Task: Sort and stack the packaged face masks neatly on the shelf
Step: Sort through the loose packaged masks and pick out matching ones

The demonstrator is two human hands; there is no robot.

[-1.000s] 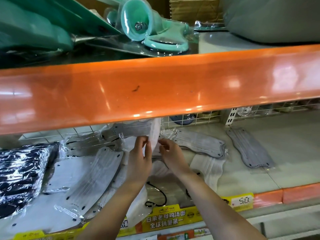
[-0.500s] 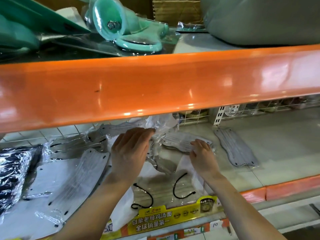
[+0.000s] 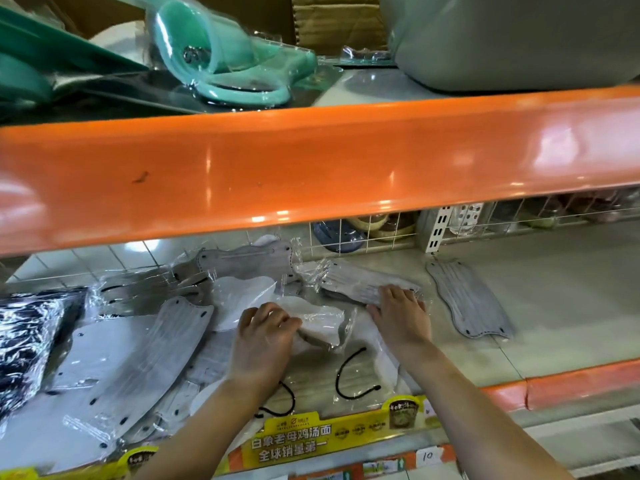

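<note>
Several clear-wrapped face masks lie scattered on the lower shelf (image 3: pixel 561 306). My left hand (image 3: pixel 265 337) grips a white packaged mask (image 3: pixel 320 327) at its left end, fingers curled over it. My right hand (image 3: pixel 401 313) lies with fingers spread on a grey packaged mask (image 3: pixel 356 282) at the middle of the shelf. A large grey mask (image 3: pixel 138 362) lies to the left, another grey one (image 3: pixel 242 261) stands at the back, and a single grey mask (image 3: pixel 467 299) lies apart at the right.
The orange upper shelf beam (image 3: pixel 311 168) hangs low over the work area. Black-and-white packets (image 3: pixel 24 337) sit at far left. A yellow price strip (image 3: pixel 311 438) runs along the front edge. A wire grid (image 3: pixel 381 230) closes the back. Teal items (image 3: pixel 221 64) fill the top shelf.
My left hand came down from the raised packet to the white mask in front. My right hand moved further right and back onto the grey mask.
</note>
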